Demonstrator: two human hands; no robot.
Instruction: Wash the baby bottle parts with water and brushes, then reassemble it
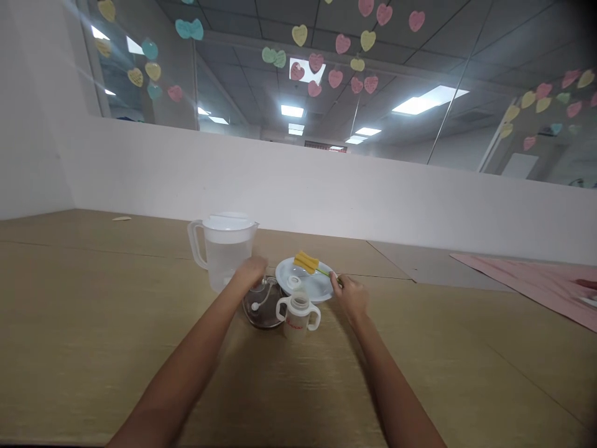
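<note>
My right hand [353,297] is closed round the green handle of a sponge bottle brush [306,262]. Its yellow sponge head is over a white dish [321,289]. Motion smears my left hand [252,272], which hovers by the pitcher and over a dark round tray [263,316]; its fingers cannot be made out. On that tray lies a thin pale straw [263,300] with a white end piece. Nearest me, a two-handled baby bottle [297,320] with red print stands upright, its neck uncovered. A white ring-shaped piece [294,283] sits at the dish's near-left side.
A clear plastic pitcher [228,252] with a white lid and some liquid stands behind my left hand. At the far right a pink cloth [527,280] covers part of the table [140,348]. A flat pale scrap [122,218] lies far left, near the wall.
</note>
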